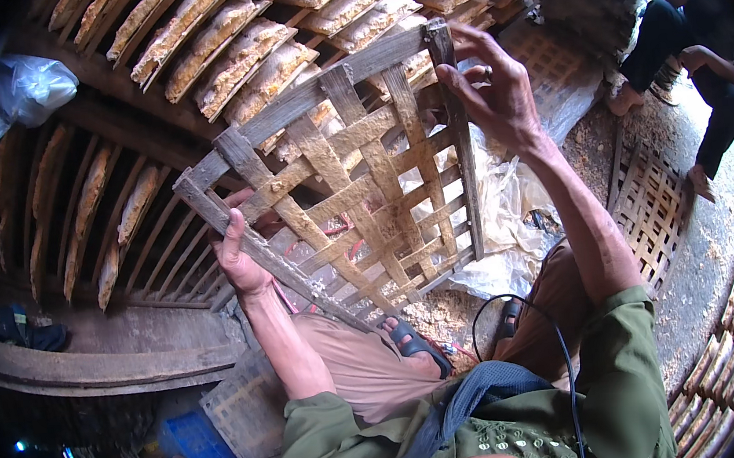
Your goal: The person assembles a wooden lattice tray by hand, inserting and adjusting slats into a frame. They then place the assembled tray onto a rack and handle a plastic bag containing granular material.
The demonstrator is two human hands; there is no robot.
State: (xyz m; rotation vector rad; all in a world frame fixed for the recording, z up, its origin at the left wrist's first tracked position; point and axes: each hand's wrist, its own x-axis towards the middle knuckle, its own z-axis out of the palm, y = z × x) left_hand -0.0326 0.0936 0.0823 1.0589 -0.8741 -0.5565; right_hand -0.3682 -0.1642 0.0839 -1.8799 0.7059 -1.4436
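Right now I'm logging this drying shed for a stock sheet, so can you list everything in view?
Woven bamboo tray: one, grey-brown and crusted, held up tilted at centre.
Filled drying trays: many, tan contents, slanted in rows on the rack at top.
Trays on the lower rack: several, tan, at left.
Plastic bag: one, whitish, upper left.
Clear plastic sheeting: crumpled, behind the held tray.
Empty woven trays: a few, brown, on the ground at right.
Blue crate: one, lower left.
Other person: one, dark clothes, crouched at upper right.
Sandals: two, dark, on the wearer's feet.
Cable: one, black, over the lap.
Left hand: grips the tray's left frame.
Right hand: grips its upper right corner.
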